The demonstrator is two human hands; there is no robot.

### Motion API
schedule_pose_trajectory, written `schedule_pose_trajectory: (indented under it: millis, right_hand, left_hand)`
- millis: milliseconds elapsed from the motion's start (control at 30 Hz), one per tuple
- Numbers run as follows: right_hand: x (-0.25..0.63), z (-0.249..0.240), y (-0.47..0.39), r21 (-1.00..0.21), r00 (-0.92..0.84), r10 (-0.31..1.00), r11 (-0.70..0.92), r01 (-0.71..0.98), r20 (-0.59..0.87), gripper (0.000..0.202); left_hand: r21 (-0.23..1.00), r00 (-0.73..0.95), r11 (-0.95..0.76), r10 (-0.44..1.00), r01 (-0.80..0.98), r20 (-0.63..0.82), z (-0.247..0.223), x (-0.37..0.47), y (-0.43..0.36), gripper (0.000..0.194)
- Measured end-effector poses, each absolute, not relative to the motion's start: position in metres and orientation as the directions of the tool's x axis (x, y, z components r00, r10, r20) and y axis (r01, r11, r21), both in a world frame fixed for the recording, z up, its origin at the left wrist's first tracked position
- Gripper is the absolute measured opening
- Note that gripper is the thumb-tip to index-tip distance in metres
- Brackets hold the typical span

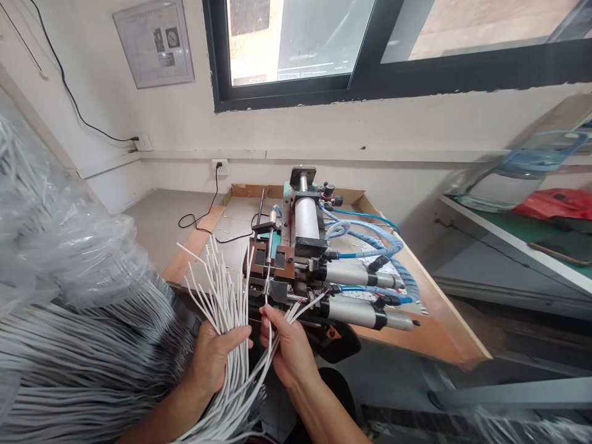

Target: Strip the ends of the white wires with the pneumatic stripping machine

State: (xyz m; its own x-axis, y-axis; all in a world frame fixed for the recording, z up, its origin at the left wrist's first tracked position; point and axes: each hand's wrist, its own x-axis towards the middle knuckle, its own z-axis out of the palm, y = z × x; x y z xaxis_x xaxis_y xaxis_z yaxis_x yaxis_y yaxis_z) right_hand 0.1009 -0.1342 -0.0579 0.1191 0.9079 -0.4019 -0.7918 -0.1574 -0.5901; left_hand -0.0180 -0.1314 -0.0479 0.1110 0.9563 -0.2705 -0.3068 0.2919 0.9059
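Wall (287, 132) behind, white cables (235, 311) inside left fingers (235, 338) and right fingers (276, 317), both curled closed

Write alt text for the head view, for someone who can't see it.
A person's left hand grips a bundle of white cables while the right hand holds one cable up to a machine with silver cylinders and blue hoses. The machine stands on a wood-edged tray below a window; more cables, partly under clear plastic, lie at left.
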Motion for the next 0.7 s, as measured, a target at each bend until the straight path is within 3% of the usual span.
schedule_pose_trajectory:
  millis: [200,400,533,700]
  right_hand:
    - [0.096,-0.056,-0.133,-0.576,-0.075,0.947,-0.252,-0.778,-0.314,0.03]
    - [0.093,-0.062,-0.146,-0.762,0.161,0.942,-0.13,-0.635,-0.295,0.029]
    - [0.096,-0.072,-0.16,-0.797,0.153,0.932,-0.187,-0.574,-0.328,0.031]
    - [0.098,-0.075,-0.165,-0.804,0.141,0.931,-0.207,-0.558,-0.337,0.03]
  left_hand:
    - [0.904,0.235,0.292,0.946,-0.313,-0.225,-0.051,-0.016,-0.137,0.015]
    - [0.867,0.193,0.343,0.937,-0.362,-0.29,-0.053,-0.017,-0.139,0.014]
    - [0.846,0.104,0.41,0.911,-0.341,-0.4,-0.052,-0.019,-0.138,0.014]
    - [0.848,0.1,0.418,0.907,-0.326,-0.409,-0.052,-0.019,-0.139,0.015]
